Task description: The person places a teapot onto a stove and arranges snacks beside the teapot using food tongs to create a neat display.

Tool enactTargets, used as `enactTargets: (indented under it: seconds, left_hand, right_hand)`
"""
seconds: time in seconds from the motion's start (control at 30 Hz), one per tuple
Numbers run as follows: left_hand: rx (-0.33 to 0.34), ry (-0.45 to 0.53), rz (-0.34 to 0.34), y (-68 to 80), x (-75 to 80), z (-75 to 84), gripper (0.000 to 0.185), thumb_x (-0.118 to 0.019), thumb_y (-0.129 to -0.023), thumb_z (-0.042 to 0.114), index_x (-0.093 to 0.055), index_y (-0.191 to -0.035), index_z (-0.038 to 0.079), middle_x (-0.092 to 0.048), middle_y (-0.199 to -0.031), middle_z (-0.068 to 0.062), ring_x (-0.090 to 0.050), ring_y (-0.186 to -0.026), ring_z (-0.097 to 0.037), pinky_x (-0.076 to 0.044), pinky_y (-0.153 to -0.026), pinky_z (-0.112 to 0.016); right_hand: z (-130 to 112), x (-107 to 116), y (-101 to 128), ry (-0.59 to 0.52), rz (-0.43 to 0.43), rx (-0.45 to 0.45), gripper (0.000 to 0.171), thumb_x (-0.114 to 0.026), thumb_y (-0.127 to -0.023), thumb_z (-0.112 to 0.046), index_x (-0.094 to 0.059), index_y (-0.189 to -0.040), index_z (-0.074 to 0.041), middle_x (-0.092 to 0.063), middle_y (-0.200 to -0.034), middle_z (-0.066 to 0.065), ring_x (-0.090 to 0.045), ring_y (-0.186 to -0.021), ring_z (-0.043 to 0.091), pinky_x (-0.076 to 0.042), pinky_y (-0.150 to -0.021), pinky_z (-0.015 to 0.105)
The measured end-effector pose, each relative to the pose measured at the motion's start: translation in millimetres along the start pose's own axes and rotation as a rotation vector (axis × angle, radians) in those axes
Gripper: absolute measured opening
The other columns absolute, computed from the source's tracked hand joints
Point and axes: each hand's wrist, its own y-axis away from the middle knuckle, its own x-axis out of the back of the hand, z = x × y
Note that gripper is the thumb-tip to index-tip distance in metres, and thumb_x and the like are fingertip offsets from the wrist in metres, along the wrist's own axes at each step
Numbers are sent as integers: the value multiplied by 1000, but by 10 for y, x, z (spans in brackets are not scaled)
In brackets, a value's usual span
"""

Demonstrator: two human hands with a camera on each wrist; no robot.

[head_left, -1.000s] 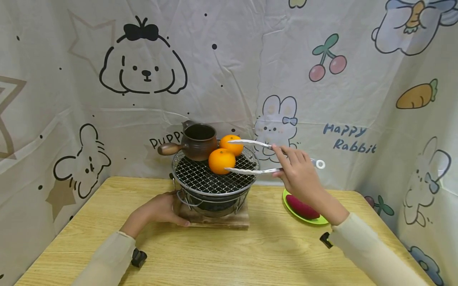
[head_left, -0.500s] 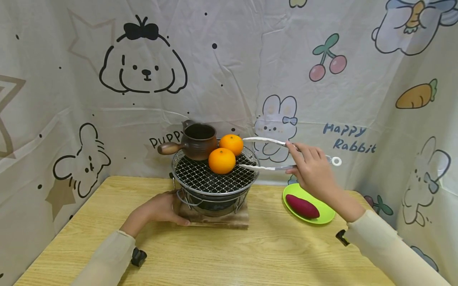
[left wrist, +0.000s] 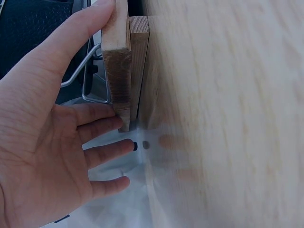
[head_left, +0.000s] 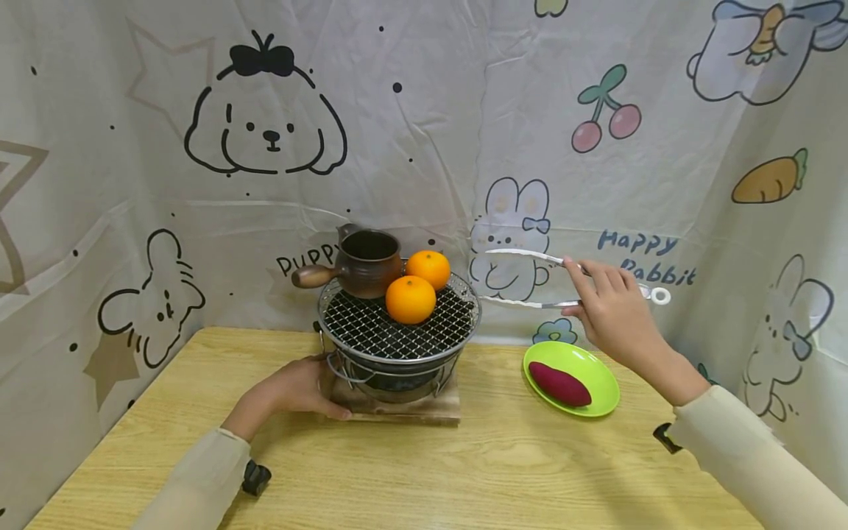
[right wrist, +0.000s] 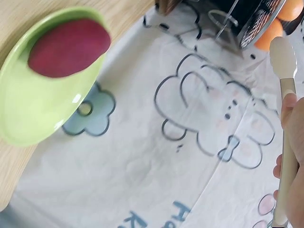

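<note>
On my feed, the R hand (head_left: 612,305) hangs above the table's (head_left: 464,471) far edge, toward its right corner, fingers curled round the tongs (head_left: 530,254). The tong arms stand wide w/ nothing btwn them; their tips point left, just beside the grill (head_left: 380,335). Can't tell if the lower tip touches the rim.

The grill sits on a board (head_left: 404,411) toward the table's far edge, abt midway. On its mesh: a near orange (head_left: 411,300), a far orange (head_left: 428,269) just behind, and a pot (head_left: 371,265) to their left. The L hand (head_left: 301,386) rests at the board's left end, fingers fairly straight, thumb on its near edge. By the table's far right corner, a sweet potato (head_left: 560,384) lies on a plate (head_left: 586,358).

IMO, good handling means light L pressure so the board can't skid, and level tongs well clear of both oranges, since a nudge might roll them.
</note>
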Motion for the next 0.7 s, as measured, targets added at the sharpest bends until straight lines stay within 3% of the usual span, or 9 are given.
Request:
enactTargets:
  seconds: [0.17,0.27,0.4,0.47,0.53,0.63,0.7]
  left_hand:
    - [-3,-7,4,2,-2,-14,112,-87,-65,67,-47,-151,8,-56,-147,-18,-58,-129,-36,-48,-108,-53]
    - [-3,-8,2,4,1,-14,113,-87,-65,67,-46,-151,7,-55,-148,-18,-57,-130,-37,-48,-107,-54]
    - [-1,-9,-2,8,5,-8,114,-86,-65,67,-44,-153,7,-54,-149,-19,-56,-132,-38,-47,-108,-55]
    - [2,-6,-1,10,8,-7,114,-86,-65,67,-44,-153,7,-54,-150,-18,-56,-132,-38,-47,-109,-54]
    - [2,-3,-3,11,10,-4,114,-86,-66,66,-44,-153,7,-54,-150,-19,-55,-133,-38,-46,-109,-55]
    - [0,-2,-4,10,12,2,114,-87,-66,66,-44,-153,7,-54,-150,-19,-55,-133,-39,-46,-109,-55]
    - [-5,-7,-4,7,12,4,114,-87,-66,65,-44,-153,6,-54,-149,-19,-55,-132,-39,-46,-109,-55]
  right_hand:
    - [165,-6,76,41,-10,-4,71,-31,-106,-51,-46,-149,3,-56,-128,31,-55,-112,48,-46,-93,64]
    - [250,-18,124,67,-42,-7,62,-52,-105,-40,-45,-148,4,-56,-128,31,-55,-114,48,-46,-94,64]
    - [338,-35,187,100,-105,-10,74,-76,-87,-24,-45,-149,3,-56,-129,30,-53,-118,47,-46,-98,64]
    - [369,-45,218,114,-123,-1,66,-65,-97,-33,-45,-148,4,-56,-128,30,-53,-118,47,-46,-98,64]
    - [394,-55,246,119,-127,14,64,-45,-105,-44,-46,-148,4,-57,-127,31,-54,-116,47,-46,-97,64]
    - [423,-62,275,113,-120,41,81,-15,-105,-57,-47,-146,6,-58,-125,31,-55,-113,47,-47,-94,64]
    - [440,-62,285,109,-119,57,84,-12,-105,-58,-48,-145,6,-58,-124,31,-55,-111,47,-47,-92,63]
